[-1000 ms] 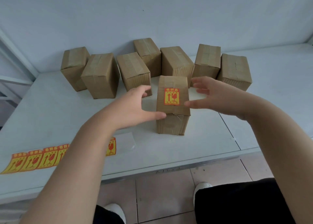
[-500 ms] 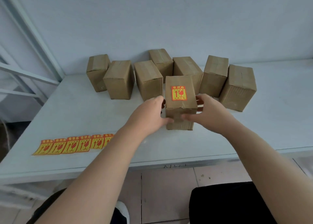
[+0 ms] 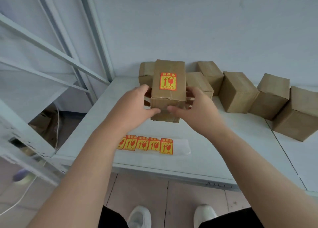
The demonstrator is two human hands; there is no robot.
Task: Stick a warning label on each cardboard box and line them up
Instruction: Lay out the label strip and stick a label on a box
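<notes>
A brown cardboard box (image 3: 167,97) with a red-and-yellow warning label (image 3: 168,81) on its top is held above the white table (image 3: 215,152). My left hand (image 3: 134,105) grips its left side and my right hand (image 3: 197,107) grips its right side, thumbs on the front face. Behind it, several unlabelled cardboard boxes (image 3: 237,91) stand in a loose row along the wall; two of them are partly hidden by the held box. A strip of warning labels (image 3: 146,143) on white backing lies near the table's front edge, its left end hidden by my left forearm.
A white metal rack frame (image 3: 72,43) rises at the table's left end, with a white shelf ledge (image 3: 20,134) in the left foreground. The pale wall (image 3: 206,29) stands right behind the boxes. My shoes (image 3: 139,216) are on the tiled floor below the table edge.
Both hands closed on the labelled box and carried it left, off the table surface, toward the left end of the row. The view swung left, showing the rack frame.
</notes>
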